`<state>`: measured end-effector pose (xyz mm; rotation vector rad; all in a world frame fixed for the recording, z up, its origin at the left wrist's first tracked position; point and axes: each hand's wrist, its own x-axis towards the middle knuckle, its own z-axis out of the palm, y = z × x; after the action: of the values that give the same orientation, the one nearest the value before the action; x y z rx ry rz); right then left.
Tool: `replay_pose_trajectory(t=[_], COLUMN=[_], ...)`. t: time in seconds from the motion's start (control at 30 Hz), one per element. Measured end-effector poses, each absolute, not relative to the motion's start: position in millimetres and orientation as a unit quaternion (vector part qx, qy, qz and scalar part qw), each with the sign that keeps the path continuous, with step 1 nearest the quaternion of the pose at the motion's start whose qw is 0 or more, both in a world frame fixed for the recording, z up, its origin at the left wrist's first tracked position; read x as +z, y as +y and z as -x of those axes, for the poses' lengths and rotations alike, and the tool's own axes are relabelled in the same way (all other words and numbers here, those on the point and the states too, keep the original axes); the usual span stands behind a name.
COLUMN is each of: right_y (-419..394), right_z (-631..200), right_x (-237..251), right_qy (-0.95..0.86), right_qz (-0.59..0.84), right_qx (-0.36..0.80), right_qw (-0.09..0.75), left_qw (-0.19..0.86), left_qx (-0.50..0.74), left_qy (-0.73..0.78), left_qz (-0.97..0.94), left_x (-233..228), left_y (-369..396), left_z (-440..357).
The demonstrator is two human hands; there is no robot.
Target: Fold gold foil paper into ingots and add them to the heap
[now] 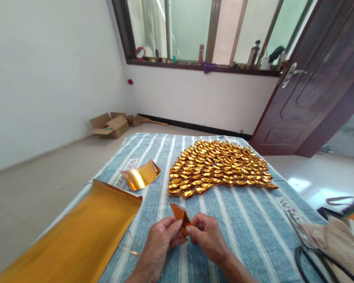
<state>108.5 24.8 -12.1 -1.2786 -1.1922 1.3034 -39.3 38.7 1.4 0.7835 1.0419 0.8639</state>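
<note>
Both hands pinch one small folded piece of gold paper (179, 215) low in the middle of the view. My left hand (161, 243) grips its lower left side, and my right hand (205, 235) grips its lower right corner. The piece points up and away from me, orange side out. Just beyond it lies a large patch of several finished folded gold paper ingots (220, 165), laid in overlapping rows on the blue striped cloth (247, 228).
A long gold foil sheet (76, 236) lies at the left on the cloth, with a small curled gold sheet (141, 175) behind it. Black scissors (315, 251) and a woven bag (339, 239) sit at the right. An open cardboard box (110, 125) stands by the far wall; a dark door (315, 78) stands open.
</note>
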Motion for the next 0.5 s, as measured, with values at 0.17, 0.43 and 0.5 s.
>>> replay_pose_trajectory(t=[0.17, 0.43, 0.5], right_y=[26.0, 26.9, 26.7], right_z=[-108.2, -111.9, -113.7], right_x=[-12.7, -12.0, -12.2], right_qy=[-0.465, -0.468, -0.474], right_qz=[0.512, 0.529, 0.523], right_qx=[0.547, 0.573, 0.588], right_qw=[0.471, 0.415, 0.395], left_qw=[0.702, 0.618, 0.614], left_qx=[0.376, 0.392, 0.394], left_qy=[0.474, 0.521, 0.52], left_qz=[-0.375, -0.439, -0.444], left_x=[4.7, 4.3, 4.9], left_y=[40.0, 38.7, 38.3], left_z=[39.0, 37.2, 37.0])
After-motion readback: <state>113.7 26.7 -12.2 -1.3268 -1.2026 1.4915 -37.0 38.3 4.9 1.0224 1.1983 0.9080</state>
